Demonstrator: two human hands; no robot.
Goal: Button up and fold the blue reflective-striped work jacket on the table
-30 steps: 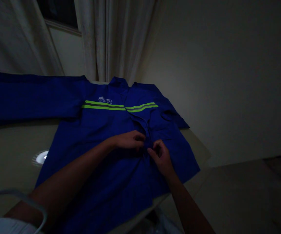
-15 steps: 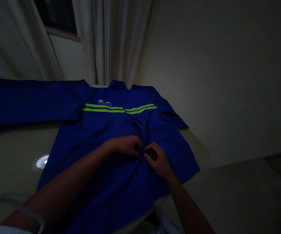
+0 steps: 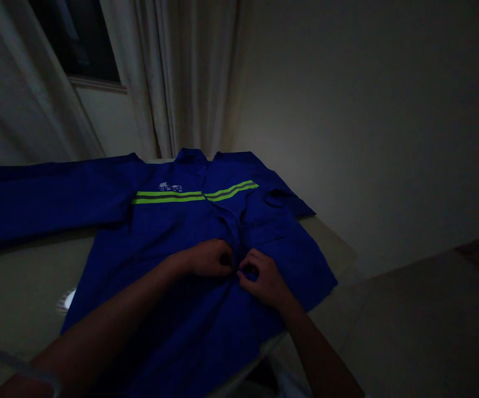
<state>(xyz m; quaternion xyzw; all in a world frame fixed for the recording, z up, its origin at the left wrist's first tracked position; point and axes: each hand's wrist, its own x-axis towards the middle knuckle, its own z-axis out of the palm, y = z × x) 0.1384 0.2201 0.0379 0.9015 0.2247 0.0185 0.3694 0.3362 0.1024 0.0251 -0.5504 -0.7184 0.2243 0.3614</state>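
A blue work jacket (image 3: 173, 232) lies spread front side up, with a green and grey stripe across its chest and a white print above the stripe. One long sleeve stretches off to the left. At the front opening, below the stripe, my left hand (image 3: 211, 258) pinches the jacket's edge. My right hand (image 3: 262, 276) meets it there from the right, thumb and fingertips pinched on the cloth of the other side. The fingertips nearly touch. Whether a button or another fastener is between them is too dark to make out.
The jacket rests on a pale table (image 3: 27, 282), whose right corner shows beyond the hem. A bright round reflection (image 3: 69, 300) is on the tabletop at left. A pale cable (image 3: 15, 362) loops at lower left. Curtains (image 3: 173, 77) and a wall (image 3: 347, 121) stand behind.
The view has shifted a little, so the jacket's collar and stripe sit lower and further left. Both hands stay pinched at the front opening, the fingertips slightly nearer each other.
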